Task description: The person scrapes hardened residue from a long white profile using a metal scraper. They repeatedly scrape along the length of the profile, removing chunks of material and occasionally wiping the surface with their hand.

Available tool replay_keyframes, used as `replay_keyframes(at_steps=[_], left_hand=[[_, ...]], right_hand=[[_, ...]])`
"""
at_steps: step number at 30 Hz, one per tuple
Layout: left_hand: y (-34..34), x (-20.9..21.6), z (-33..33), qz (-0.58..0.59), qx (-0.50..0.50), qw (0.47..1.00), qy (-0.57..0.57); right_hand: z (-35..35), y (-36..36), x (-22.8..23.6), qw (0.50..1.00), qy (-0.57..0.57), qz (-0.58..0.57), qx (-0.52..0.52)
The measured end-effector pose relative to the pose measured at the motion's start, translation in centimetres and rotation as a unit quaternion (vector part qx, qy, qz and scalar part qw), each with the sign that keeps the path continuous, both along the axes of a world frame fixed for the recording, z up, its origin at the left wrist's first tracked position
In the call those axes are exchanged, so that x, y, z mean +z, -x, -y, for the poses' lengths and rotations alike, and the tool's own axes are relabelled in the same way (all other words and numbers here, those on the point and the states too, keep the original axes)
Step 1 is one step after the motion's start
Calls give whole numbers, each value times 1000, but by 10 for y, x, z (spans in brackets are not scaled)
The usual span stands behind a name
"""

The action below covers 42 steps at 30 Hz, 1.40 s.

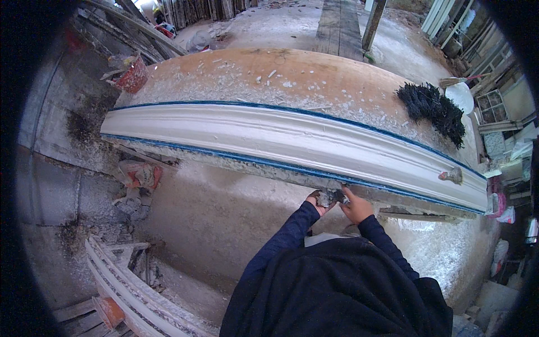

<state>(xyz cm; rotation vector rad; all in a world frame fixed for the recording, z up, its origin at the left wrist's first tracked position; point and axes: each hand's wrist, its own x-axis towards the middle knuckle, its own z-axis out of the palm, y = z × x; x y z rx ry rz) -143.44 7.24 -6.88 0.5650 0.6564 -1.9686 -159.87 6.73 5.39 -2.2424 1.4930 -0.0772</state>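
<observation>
Close to my body, at the near edge of the workbench [269, 62], my left hand [318, 204] and my right hand [357, 206] come together on a small, crumpled grey clump [328, 197]. Both sets of fingers are closed around it; its exact kind is too small to tell. Just beyond the hands runs a long white moulded cornice strip [269, 133], bordered by blue edges along both long sides. Near its right end rests a small greyish-brown lump [451, 175]. White crumbs and chips are scattered over the bench behind the strip.
A bundle of black fibres [432, 109] lies at the bench's right end. A red bucket [132, 75] stands at its far left. White curved mouldings [120, 281] and an orange pot [109, 312] are at lower left. A crumpled sack [139, 174] lies below the bench.
</observation>
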Motion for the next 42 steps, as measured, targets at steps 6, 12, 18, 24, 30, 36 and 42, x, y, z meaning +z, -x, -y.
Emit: replay_keyframes(at_steps=[6, 12, 18, 24, 30, 36, 42], left_hand=[[0, -11, -1, 15, -21, 999, 39], [-1, -8, -1, -56, -50, 987, 143], [-5, -2, -12, 18, -39, 998, 55], [-19, 6, -39, 8, 34, 995, 94], [-40, -1, -90, 103, 160, 982, 17], [-70, 20, -174, 87, 390, 916, -28], [-143, 12, -262, 160, 556, 815, -40]], right_hand=[[-13, 10, 24, 996, -40, -30, 72], [-19, 9, 17, 986, -117, 9, 119], [-22, 7, 16, 964, -187, 94, 166], [-24, -2, 39, 894, -340, 286, 55], [-14, -15, 27, 892, -320, 318, 38], [13, -52, 54, 798, -464, 384, -10], [13, -144, 69, 681, -622, 360, 142]])
